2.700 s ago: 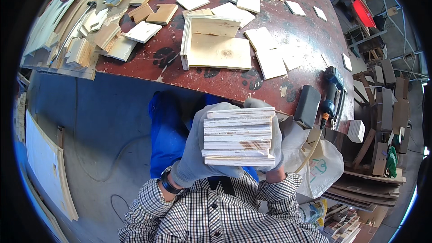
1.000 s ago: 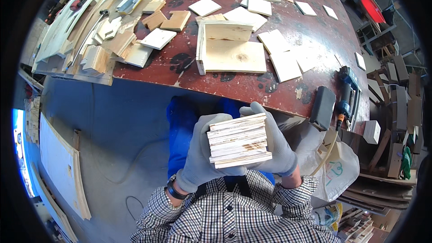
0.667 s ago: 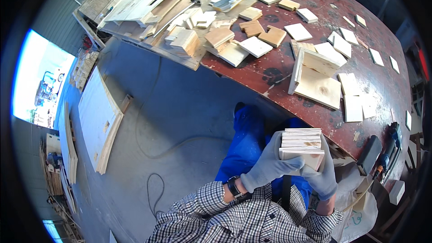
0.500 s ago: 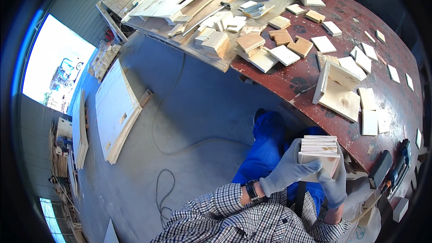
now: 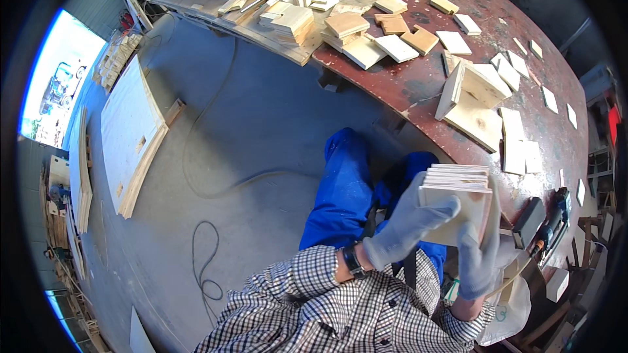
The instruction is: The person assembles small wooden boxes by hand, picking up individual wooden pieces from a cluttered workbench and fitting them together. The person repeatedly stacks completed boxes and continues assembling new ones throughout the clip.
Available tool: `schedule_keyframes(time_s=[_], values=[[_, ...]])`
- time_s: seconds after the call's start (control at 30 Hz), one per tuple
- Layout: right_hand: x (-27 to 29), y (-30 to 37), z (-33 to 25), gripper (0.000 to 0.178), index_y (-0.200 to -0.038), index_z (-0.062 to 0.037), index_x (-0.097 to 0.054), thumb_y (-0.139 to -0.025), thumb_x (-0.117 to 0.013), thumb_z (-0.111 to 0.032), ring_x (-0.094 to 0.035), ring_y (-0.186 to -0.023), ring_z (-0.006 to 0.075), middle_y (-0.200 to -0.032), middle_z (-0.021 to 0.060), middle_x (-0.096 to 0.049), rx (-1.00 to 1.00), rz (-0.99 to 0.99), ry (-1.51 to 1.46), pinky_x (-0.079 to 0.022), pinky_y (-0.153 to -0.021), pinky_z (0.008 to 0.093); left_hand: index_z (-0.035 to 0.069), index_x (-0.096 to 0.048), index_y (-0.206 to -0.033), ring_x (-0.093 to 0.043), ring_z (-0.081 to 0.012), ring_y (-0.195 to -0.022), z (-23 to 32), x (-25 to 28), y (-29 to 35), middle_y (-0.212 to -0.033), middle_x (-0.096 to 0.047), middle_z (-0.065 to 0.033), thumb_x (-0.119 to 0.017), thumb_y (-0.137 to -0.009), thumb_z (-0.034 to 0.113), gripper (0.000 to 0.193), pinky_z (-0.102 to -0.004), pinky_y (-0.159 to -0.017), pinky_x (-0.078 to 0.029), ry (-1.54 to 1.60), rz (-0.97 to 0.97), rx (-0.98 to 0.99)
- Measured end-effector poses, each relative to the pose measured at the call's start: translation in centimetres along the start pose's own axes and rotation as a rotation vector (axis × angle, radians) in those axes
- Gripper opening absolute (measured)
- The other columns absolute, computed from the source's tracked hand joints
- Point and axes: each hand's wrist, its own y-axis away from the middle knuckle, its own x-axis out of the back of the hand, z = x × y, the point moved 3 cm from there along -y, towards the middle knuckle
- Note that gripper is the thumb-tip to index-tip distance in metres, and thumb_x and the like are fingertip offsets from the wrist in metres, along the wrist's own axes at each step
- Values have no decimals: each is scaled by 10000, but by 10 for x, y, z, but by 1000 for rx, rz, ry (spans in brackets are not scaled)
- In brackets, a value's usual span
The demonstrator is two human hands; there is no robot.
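Stack of thin pale wooden boards [image 5: 470, 204], held above the lap near the table edge. Left hand [image 5: 407, 223], gloved: clasping its left side, thumb on the broad face. Right hand [image 5: 479, 258], gloved: clasping its right. That face I now see fully; seconds ago only edges showed. Beyond, unmoved on the red table [image 5: 556, 145]: black block [image 5: 528, 223], hosed tool [image 5: 555, 225], L-shaped wooden piece [image 5: 474, 117].

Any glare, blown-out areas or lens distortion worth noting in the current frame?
Head view: the bright white rectangular doorway is washed out; the glossy dark-red tabletop catches glare at right, its far edge bowed by the fisheye; the stack of pale square wooden boards reads clearly.
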Motion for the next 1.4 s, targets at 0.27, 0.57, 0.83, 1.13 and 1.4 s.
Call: schedule_keyframes(time_s=[0.27,0.57,0.83,1.13,1.4], values=[[-21,-27,7,791,-1538,74,-473,-978,-762,-404,-594,-1280,434,-1439,284,-558,352,-21,556,-494,-1082,468,18,-480,-1455,-652,-155,-1200,30,35,4,-1378,-643,-108,-828,-976,193,617,-306,-1027,-566,-79,201,-69],[-36,-21,29,1261,-1625,78,-273,-745,-906,-566,-517,-1386,458,-1545,312,-432,384,-33,647,-454,-1115,545,30,-432,-1537,-669,-245,-1267,21,38,-14,-1436,-599,-154,-643,-1075,429,647,-368,-1022,-610,-330,303,-14],[12,-32,67,1280,-1670,66,-132,-753,-953,-285,-475,-1412,409,-1544,276,-397,275,0,223,-392,-1203,497,-5,-343,-1539,-470,-203,-1393,19,-6,-12,-1494,-449,-117,-707,-998,199,683,-380,-1201,-391,-407,75,-33],[37,-23,74,1322,-1692,32,-102,-765,-926,-426,-290,-1586,375,-1695,229,-257,355,-155,25,-239,-1290,478,-39,-187,-1665,-541,-271,-1384,28,-7,-36,-1505,-480,-132,-1017,-682,496,1393,-451,-1211,-423,-740,-188,-59],[35,-17,91,1360,-1681,30,-108,-778,-898,-611,-256,-1593,385,-1691,231,-224,324,-178,-11,-231,-1296,481,-24,-434,-1432,-549,-334,-1272,34,-21,-44,-1354,-513,-164,-906,-770,634,1046,-465,-1101,-496,-1337,-362,-448]])
